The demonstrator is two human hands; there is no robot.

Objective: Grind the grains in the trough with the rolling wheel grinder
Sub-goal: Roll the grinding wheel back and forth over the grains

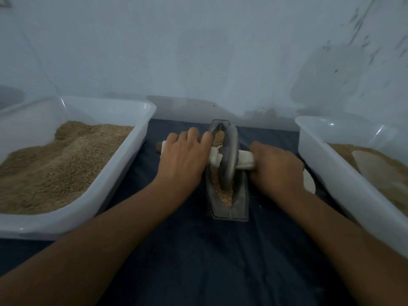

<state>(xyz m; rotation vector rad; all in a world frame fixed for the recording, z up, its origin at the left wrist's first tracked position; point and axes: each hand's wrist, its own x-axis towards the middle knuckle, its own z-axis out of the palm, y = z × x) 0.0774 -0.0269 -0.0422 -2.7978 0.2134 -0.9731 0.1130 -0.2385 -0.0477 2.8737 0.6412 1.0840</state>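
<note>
The trough (228, 173) lies lengthwise between the person's arms on the dark-covered table (189, 250), so the rolling wheel (229, 157) can travel away and back along it. Each hand takes one end of the cloth-wrapped axle (245, 161) — left hand (184, 157) draped over its side, right hand (277, 167) clenched round the other — a grip on both sides that probably keeps the wheel upright and pressing evenly. The grains (223, 191) sit in the groove under the wheel. A white tub (141, 138) of grain stands at the left and another tub (320, 157) at the right — both within reach. No readable writing or brand anywhere.
</note>
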